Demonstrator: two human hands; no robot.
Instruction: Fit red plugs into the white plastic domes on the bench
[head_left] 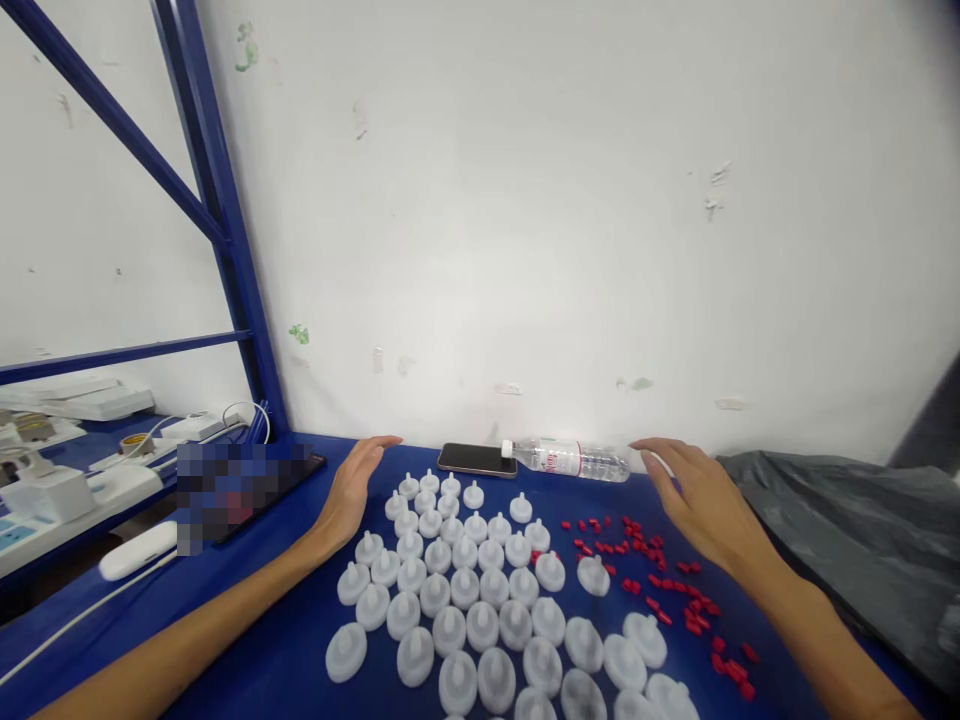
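White caps (pixel 480 590) crowd the blue desk (pixel 285 660) in loose rows. Left hand (pixel 352 490) open, flat, empty, at the cluster's left edge. Right hand (pixel 694 495) open, empty, hovering over scattered red bits (pixel 675 580). Phone (pixel 478 459) and bottle (pixel 574 459) lie along the wall behind; grey bag (pixel 847 530) at right.

a blue table (pixel 285 650) carries white caps (pixel 465 590) spread over its middle, with small red bits (pixel 660 580) scattered just right of them. by the wall lie a phone (pixel 477 459) and a bottle (pixel 574 459) on its side. a grey bag (pixel 847 530) covers the right end.
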